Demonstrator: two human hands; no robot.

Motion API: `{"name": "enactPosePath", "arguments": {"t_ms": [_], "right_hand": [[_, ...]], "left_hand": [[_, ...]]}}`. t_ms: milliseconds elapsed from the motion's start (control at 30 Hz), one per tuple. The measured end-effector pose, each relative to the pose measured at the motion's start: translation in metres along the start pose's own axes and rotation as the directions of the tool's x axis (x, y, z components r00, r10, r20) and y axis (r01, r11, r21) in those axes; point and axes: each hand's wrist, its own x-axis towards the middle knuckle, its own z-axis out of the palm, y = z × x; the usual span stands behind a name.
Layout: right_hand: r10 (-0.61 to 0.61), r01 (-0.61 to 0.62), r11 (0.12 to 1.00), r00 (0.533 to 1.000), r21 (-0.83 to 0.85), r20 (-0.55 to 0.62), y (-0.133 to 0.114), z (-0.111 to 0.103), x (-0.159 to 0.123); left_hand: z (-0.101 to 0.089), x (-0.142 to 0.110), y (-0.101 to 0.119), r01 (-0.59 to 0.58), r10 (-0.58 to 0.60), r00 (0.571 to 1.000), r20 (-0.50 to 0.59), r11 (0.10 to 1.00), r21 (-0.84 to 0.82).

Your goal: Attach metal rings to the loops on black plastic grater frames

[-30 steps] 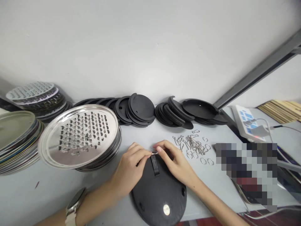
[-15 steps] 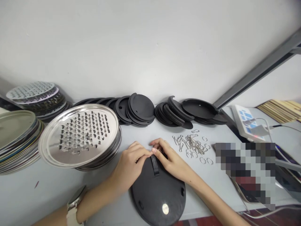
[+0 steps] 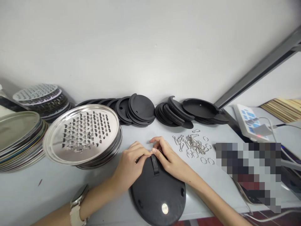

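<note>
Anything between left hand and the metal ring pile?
Yes: the right hand, over the top edge of the black round disc, sits between the left hand and the metal rings and clips.

No words, brand or numbers can be read on the black disc (image 3: 157, 194), the steel grater (image 3: 82, 133) or the power strip (image 3: 246, 121). The wristwatch (image 3: 79, 196) shows no legible face, and a pixelated patch (image 3: 248, 175) covers the items at right.
</note>
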Motion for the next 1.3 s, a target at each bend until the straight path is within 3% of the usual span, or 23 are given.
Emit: {"name": "enactPosePath", "arguments": {"t_ms": [900, 1300], "right_hand": [[-0.024, 0.024, 0.999, 1.0, 0.036, 0.004, 0.001, -0.0012, -0.0017], [-0.052, 0.057, 0.987, 0.998, -0.151, 0.038, -0.0011, -0.0014, -0.0021]], "left_hand": [[0.0061, 0.006, -0.0023, -0.043, 0.045, 0.998, 0.037, 0.998, -0.047], [0.0054, 0.0061, -0.0052, -0.022, 0.025, 0.998, 0.049, 0.999, -0.048]]}}
